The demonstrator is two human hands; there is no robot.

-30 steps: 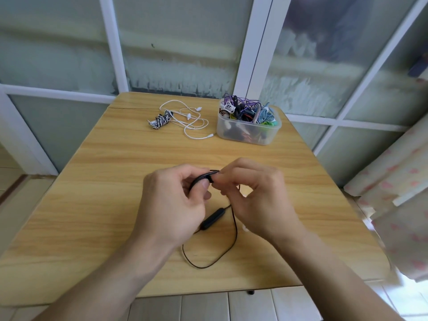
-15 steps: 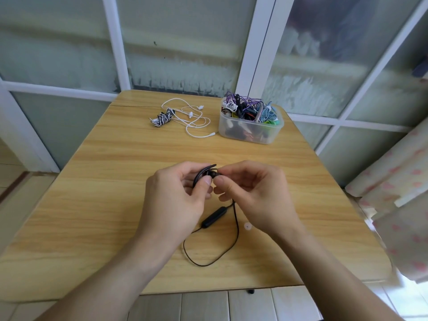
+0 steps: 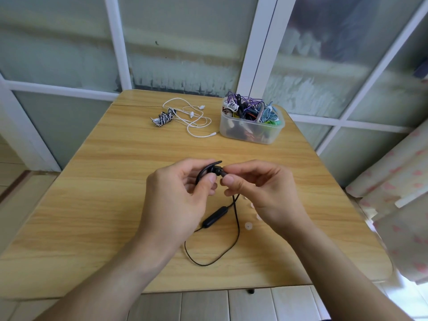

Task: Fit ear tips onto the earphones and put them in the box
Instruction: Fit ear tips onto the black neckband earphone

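Note:
My left hand (image 3: 178, 195) holds a black earphone (image 3: 209, 170) by its curved ear hook, above the middle of the wooden table (image 3: 111, 181). My right hand (image 3: 261, 188) pinches a small dark ear tip (image 3: 224, 173) against the earphone's nozzle. The black cable with its inline remote (image 3: 214, 220) hangs down and loops on the table. A loose pale ear tip (image 3: 248, 225) lies beside the cable, and others show by my right hand. The clear plastic box (image 3: 251, 129) stands at the far right, full of tangled earphones.
White earphones (image 3: 194, 117) and a black-and-white striped bundle (image 3: 163, 118) lie at the far middle of the table. Window frames rise behind the table. A patterned curtain (image 3: 398, 193) hangs at the right edge.
Both hands stay together on the earphone; my right fingers have shifted slightly on the ear tip at the nozzle. The cable has barely moved.

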